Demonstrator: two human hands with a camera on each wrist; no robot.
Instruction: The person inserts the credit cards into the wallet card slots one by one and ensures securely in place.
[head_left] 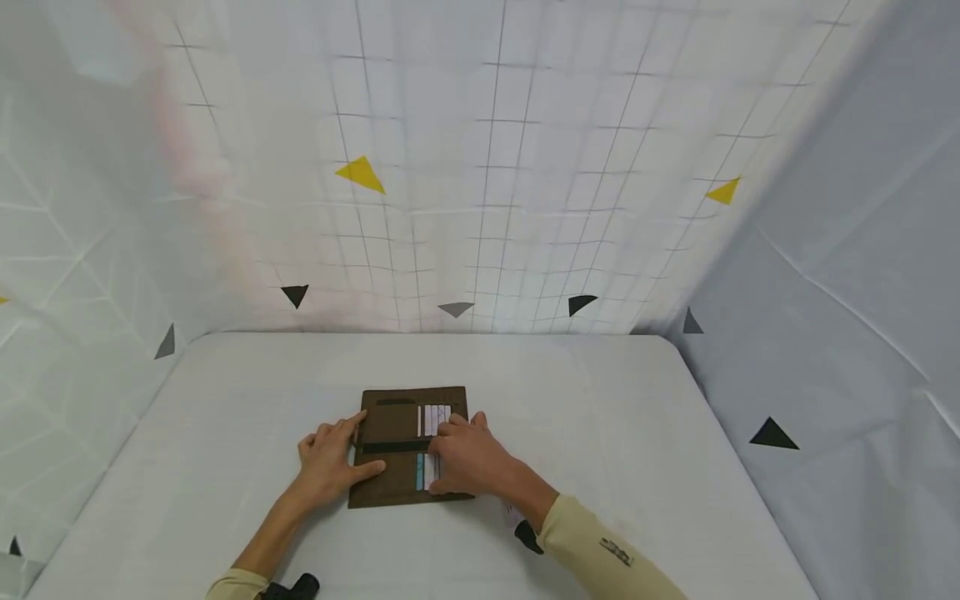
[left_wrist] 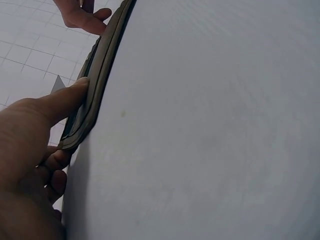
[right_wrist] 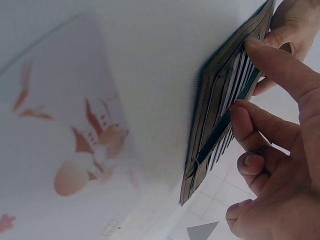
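An unfolded brown wallet lies on the white table, with a dark band across its middle and several cards in the slots of its right half. My left hand holds the wallet's left edge. Its thumb rests on the face, while other fingers curl at the edge, partly hidden. Over the right half is my right hand. Its thumb touches the wallet near the card slots, and the index fingertip meets the dark band. No card shows clearly between those fingers.
A pale sheet with an orange cartoon print lies on the table by the right wrist, blurred. White sheeting with grid lines and coloured triangles rises behind the table. Grey sheeting hangs at the right.
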